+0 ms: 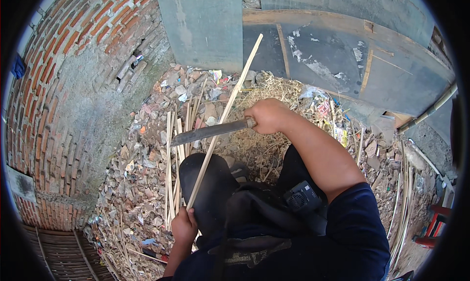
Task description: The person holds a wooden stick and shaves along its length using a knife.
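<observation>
My right hand [268,116] is closed round the short handle of a machete [210,131], whose broad dark blade points left. The blade lies across a long pale strip of split bamboo [229,105]; whether it cuts into the strip I cannot tell. My left hand [185,225] grips the strip's near end beside my left knee. From there the strip slants up over my thigh, and its far end rises toward the grey panel. Several more bamboo strips [169,168] lie on the ground left of my knee.
A heap of pale shavings [274,92] lies beyond my knees, on ground strewn with rubble and litter [132,158]. A brick wall [54,109] stands at the left, grey panels [200,31] at the back. Long thin strips [404,198] and a red object [434,227] are at the right.
</observation>
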A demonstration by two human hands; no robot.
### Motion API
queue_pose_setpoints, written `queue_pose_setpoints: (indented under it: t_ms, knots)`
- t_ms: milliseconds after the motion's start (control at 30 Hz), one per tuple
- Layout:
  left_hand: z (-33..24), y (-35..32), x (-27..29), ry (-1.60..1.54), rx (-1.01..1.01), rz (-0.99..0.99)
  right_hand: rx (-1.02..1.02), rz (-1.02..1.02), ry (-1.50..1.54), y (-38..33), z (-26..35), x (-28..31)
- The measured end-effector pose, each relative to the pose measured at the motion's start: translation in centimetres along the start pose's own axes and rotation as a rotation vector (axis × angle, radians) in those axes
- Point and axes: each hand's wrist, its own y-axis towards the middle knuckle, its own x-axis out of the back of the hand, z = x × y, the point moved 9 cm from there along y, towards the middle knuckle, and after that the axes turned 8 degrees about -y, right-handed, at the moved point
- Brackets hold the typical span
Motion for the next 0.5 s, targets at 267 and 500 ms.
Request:
queue_pose_setpoints:
  t_ms: [267, 500]
  knots:
    - [0.5, 0.7, -0.8, -0.061, -0.064, 0.038, -0.227, -0.105, 0.201, 0.7, -7.7, -1.6]
    - [0.6, 0.5, -0.9, -0.103, -0.018, 0.012, -0.133, -0.134, 0.211, -0.4, -3.2, 1.1]
